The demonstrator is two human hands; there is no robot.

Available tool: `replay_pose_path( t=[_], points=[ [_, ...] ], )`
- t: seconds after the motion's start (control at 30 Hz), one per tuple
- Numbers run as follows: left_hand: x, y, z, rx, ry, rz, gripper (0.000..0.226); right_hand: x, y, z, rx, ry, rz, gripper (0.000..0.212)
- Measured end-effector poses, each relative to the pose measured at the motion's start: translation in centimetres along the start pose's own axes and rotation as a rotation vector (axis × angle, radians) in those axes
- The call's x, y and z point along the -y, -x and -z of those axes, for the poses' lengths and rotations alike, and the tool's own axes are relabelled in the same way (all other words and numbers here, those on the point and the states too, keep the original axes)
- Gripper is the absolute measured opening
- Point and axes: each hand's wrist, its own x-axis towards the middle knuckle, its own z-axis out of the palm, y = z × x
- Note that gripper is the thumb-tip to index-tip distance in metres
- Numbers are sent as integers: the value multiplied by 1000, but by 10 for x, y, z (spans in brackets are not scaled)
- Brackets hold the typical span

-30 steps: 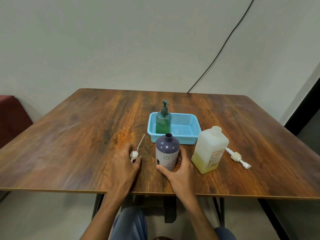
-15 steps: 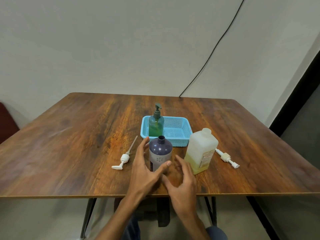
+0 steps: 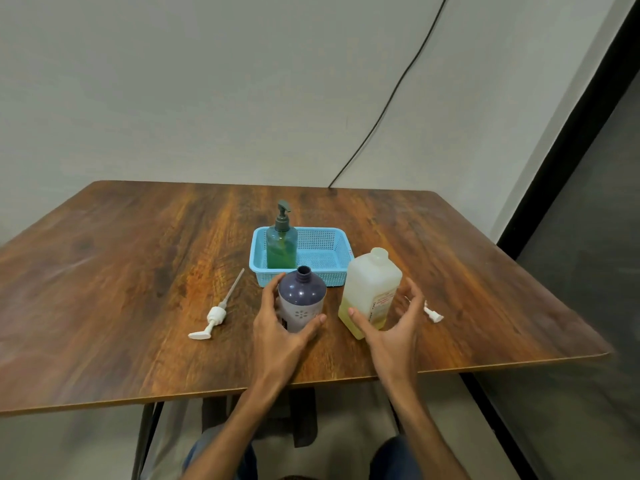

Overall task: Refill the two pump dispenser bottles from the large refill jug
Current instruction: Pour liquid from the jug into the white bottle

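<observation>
Wood-grain desk: round-shouldered purple bottle, capless, gripped by left hand; square translucent jug, yellow liquid low, right hand spread open around it. Behind: green pump bottle upright in blue mesh basket.

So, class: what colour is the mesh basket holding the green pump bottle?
The basket is light blue, shown best in the head view.

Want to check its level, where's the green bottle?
Head view: the green bottle stands in the left end of the blue basket, just behind the open purple bottle.
</observation>
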Motion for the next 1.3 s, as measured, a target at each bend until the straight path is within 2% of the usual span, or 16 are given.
replay_pose_path(
  t=[0.1,0.23,0.53,0.67,0.77,0.97,1.3],
  points=[
    [3,-1,0,5,-1,3,98,3,-8,-2,121,-34,-35,98],
    [6,-1,0,17,17,5,99,7,-19,-1,149,-13,-33,91],
    [3,0,1,11,88,-8,96,35,-36,19,278,429,221,83],
    [4,2,0,19,110,-1,98,53,-41,25,257,611,401,77],
    [4,2,0,24,125,-1,97,64,-44,25,240,707,460,72],
    [4,2,1,27,150,-16,96,82,-43,23,268,851,483,78],
    [4,3,1,15,175,-13,99,101,-41,15,291,991,533,76]
  ],
)
